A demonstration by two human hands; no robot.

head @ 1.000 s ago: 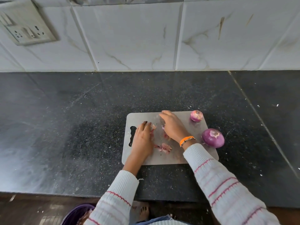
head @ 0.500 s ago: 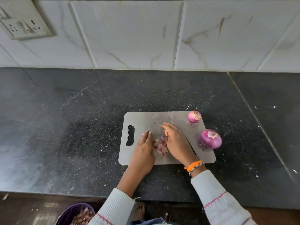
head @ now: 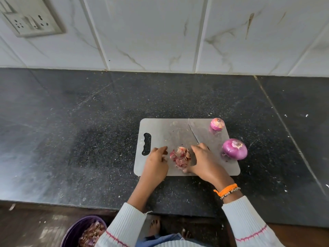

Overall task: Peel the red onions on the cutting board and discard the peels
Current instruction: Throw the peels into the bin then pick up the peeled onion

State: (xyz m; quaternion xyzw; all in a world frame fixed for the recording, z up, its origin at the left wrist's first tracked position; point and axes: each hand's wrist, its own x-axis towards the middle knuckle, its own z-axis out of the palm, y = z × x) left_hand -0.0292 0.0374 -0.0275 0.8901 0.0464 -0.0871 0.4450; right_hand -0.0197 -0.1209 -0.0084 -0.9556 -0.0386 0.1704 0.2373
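A speckled black stone worktop (head: 89,139) meets white marbled wall tiles (head: 151,32). On the flat grey cutting board (head: 160,127) lie papery peels (head: 180,155) between the left hand (head: 156,163) and right hand (head: 204,161), each grip loosely spread. Two glossy round onions (head: 234,148) rest at the board's right.

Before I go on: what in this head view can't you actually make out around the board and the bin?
- Steel knife: its handle is hidden under the right hand.
- Purple plastic bin on the floor: cut off by the bottom edge and the left sleeve.
- Heap of pink onion peels: the left hand flanks it; contact unclear.
- Larger peeled red onion: underside unseen.
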